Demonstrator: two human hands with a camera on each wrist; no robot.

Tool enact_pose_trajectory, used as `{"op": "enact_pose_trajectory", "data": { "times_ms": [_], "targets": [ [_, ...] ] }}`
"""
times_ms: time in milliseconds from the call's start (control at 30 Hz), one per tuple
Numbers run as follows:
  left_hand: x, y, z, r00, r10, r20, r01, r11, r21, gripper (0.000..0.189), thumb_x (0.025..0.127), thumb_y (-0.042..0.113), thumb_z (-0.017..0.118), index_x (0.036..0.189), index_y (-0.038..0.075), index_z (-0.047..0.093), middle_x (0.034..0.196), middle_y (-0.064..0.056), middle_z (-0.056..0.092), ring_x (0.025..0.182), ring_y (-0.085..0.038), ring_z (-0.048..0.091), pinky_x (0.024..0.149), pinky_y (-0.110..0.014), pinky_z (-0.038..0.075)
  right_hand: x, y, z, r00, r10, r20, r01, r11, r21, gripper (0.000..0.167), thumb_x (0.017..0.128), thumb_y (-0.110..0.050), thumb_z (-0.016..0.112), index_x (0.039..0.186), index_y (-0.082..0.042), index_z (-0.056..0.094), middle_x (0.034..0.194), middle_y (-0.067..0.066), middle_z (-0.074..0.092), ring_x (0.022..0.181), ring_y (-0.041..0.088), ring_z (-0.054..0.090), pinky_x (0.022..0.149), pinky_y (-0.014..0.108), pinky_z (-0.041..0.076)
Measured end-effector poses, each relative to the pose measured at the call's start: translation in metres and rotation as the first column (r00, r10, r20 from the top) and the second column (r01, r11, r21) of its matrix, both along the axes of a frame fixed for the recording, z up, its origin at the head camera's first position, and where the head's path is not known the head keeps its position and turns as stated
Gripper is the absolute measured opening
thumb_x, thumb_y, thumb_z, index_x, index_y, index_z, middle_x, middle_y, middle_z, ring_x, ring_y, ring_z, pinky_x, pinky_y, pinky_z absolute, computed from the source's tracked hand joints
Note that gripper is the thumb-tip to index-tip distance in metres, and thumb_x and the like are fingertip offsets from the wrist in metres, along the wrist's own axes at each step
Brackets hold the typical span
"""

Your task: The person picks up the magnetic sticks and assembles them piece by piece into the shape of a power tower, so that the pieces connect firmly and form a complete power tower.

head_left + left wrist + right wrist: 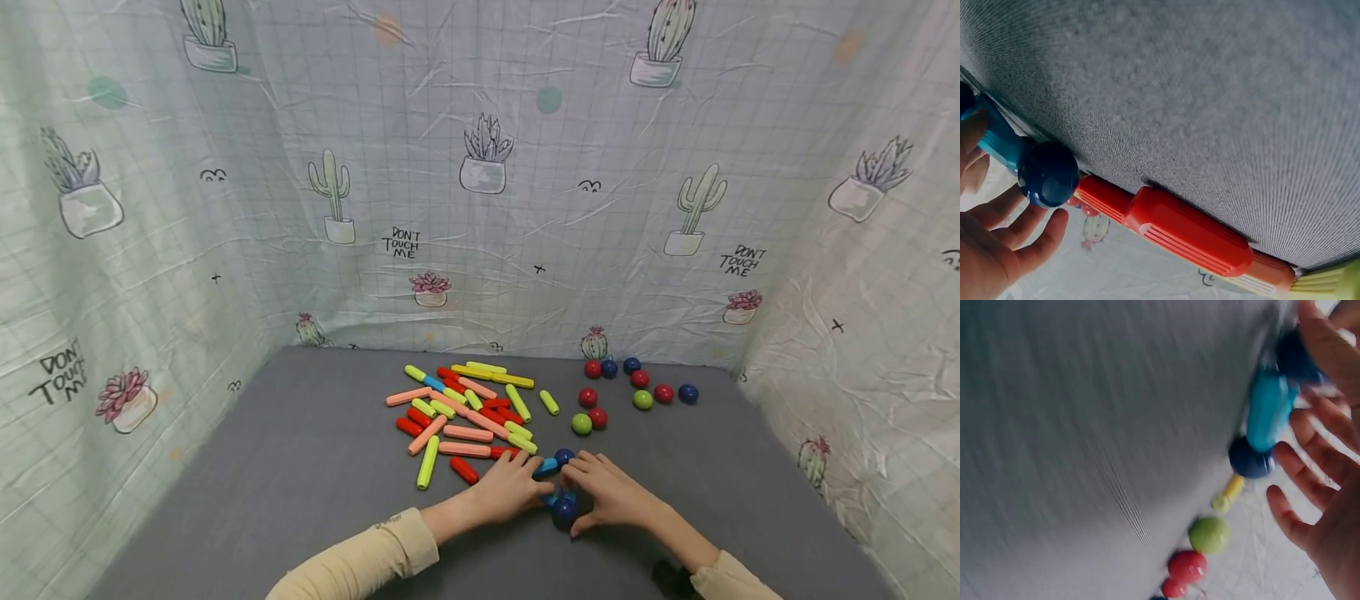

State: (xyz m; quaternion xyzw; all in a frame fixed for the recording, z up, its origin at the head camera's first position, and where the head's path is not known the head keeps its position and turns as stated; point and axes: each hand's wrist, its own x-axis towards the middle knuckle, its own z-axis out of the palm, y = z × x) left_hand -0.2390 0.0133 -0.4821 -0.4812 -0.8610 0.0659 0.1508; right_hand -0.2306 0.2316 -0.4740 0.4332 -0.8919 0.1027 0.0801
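Two dark blue balls lie close to me, a nearer ball and a farther ball, with light blue rods between them. One rod meets the farther ball; in the right wrist view a light blue rod spans both balls. My left hand pinches a blue rod from the left, its other fingers beside the farther ball. From the right, my right hand curves round the nearer ball, thumb at its near side. The right hand's other fingers are spread and partly hide the rods.
Red, pink, yellow, green and blue rods lie in a loose group left of and beyond my hands. Several red, green and blue balls are scattered at the back right. A printed cloth hangs round the grey table.
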Motion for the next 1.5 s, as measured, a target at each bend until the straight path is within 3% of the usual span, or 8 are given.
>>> {"op": "enact_pose_trajectory", "data": {
  "times_ms": [167,300,400,600,933,1267,1367,1500],
  "targets": [
    [0.000,-0.001,0.001,1.000,-0.014,-0.001,0.014,1.000,-0.025,0.026,0.086,0.042,0.051,0.111,0.040,0.057,0.119,-0.002,0.054,0.103,-0.019,0.049,0.081,-0.032,0.046,-0.008,0.005,0.003,0.986,0.034,-0.166,-0.014,0.993,0.117,0.040,0.063,-0.037,0.077,0.099,-0.029,0.063,0.090,-0.009,0.052,0.082,0.008,0.039,0.067,0.026,0.032],
    [0.000,-0.003,0.002,0.999,-0.049,-0.003,0.049,0.999,-0.023,0.027,0.086,0.039,0.054,0.112,0.038,0.057,0.122,-0.003,0.053,0.104,-0.020,0.050,0.083,-0.032,0.046,-0.012,0.005,-0.002,0.951,0.099,-0.293,-0.051,0.985,0.167,0.025,0.067,-0.035,0.074,0.091,-0.033,0.065,0.084,-0.007,0.046,0.079,0.009,0.034,0.066,0.023,0.025],
    [0.000,-0.004,0.002,0.996,-0.075,0.038,0.076,0.997,-0.013,0.029,0.086,0.043,0.053,0.112,0.033,0.057,0.127,-0.004,0.050,0.107,-0.021,0.048,0.086,-0.033,0.045,-0.012,0.005,-0.006,0.937,0.110,-0.330,-0.062,0.986,0.152,0.024,0.065,-0.036,0.076,0.086,-0.032,0.065,0.082,-0.007,0.043,0.079,0.009,0.033,0.066,0.024,0.026],
    [0.006,-0.006,0.000,0.984,-0.046,0.170,0.043,0.999,0.023,0.058,0.078,0.069,0.042,0.117,0.027,0.056,0.133,-0.008,0.046,0.113,-0.026,0.047,0.086,-0.039,0.043,-0.009,0.006,-0.006,0.949,0.104,-0.296,-0.075,0.992,0.106,0.024,0.066,-0.040,0.073,0.088,-0.032,0.066,0.083,-0.009,0.042,0.078,0.008,0.031,0.066,0.023,0.023],
    [0.008,-0.004,-0.001,0.986,-0.005,0.168,0.000,0.999,0.032,0.063,0.076,0.071,0.041,0.119,0.027,0.056,0.133,-0.006,0.047,0.114,-0.026,0.048,0.086,-0.043,0.043,-0.004,0.002,-0.005,0.967,0.062,-0.246,-0.035,0.993,0.114,0.026,0.068,-0.042,0.071,0.091,-0.032,0.066,0.082,-0.010,0.044,0.078,0.008,0.032,0.066,0.024,0.026],
    [0.008,-0.005,-0.001,0.982,-0.016,0.188,0.009,0.999,0.038,0.062,0.077,0.070,0.041,0.120,0.028,0.054,0.136,-0.005,0.044,0.121,-0.028,0.043,0.092,-0.044,0.041,-0.003,-0.005,-0.006,0.955,0.033,-0.296,-0.001,0.994,0.109,0.027,0.066,-0.049,0.070,0.086,-0.033,0.064,0.080,-0.010,0.042,0.076,0.008,0.029,0.066,0.025,0.021],
    [0.010,-0.007,0.000,0.983,-0.028,0.183,0.023,0.999,0.028,0.062,0.078,0.070,0.041,0.121,0.027,0.054,0.135,-0.005,0.044,0.122,-0.031,0.041,0.092,-0.044,0.041,-0.002,-0.004,-0.007,0.965,0.041,-0.259,-0.015,0.995,0.101,0.027,0.066,-0.049,0.070,0.087,-0.033,0.064,0.082,-0.010,0.042,0.076,0.008,0.030,0.066,0.024,0.023],
    [0.011,-0.012,0.001,0.980,-0.058,0.191,0.051,0.998,0.039,0.058,0.079,0.067,0.042,0.119,0.027,0.055,0.133,-0.006,0.045,0.120,-0.029,0.041,0.091,-0.041,0.042,-0.001,0.000,-0.003,0.990,0.042,-0.134,-0.039,0.999,0.028,0.025,0.068,-0.045,0.072,0.088,-0.032,0.065,0.085,-0.012,0.046,0.077,0.005,0.034,0.066,0.022,0.028]
  ]
}}
